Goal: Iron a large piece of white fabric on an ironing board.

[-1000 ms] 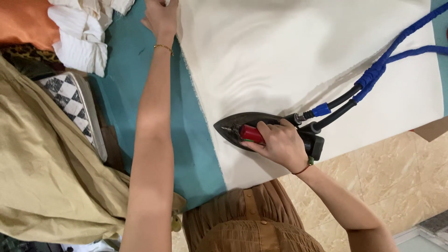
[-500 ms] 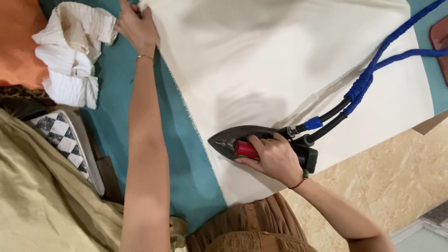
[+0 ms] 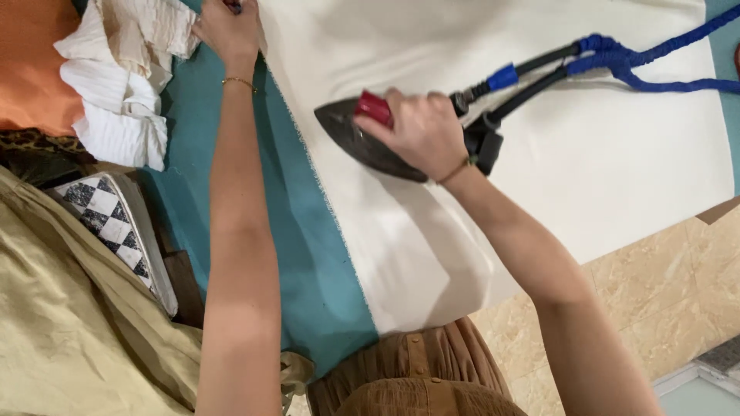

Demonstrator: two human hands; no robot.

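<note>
A: From the head camera we see our right hand [image 3: 420, 127] with its fingers closed around the red handle of a dark, pointed metal iron [image 3: 370, 142], which rests flat on a wide sheet of white cloth [image 3: 617, 162].

B: And from the back of that hand a black hose and a blue braided cord [image 3: 640, 58] run away across the cloth to the right.

A: Our left hand [image 3: 227, 29] is stretched far forward, its fingers pressed down on the cloth's frayed left edge; we cannot tell whether they pinch it.

B: Under the cloth lies the teal-covered table [image 3: 308, 285]. Left of the left fingers sits a crumpled heap of white and cream fabric [image 3: 123, 85], with a black-and-white chequered cushion [image 3: 108, 219] nearer us.
</note>
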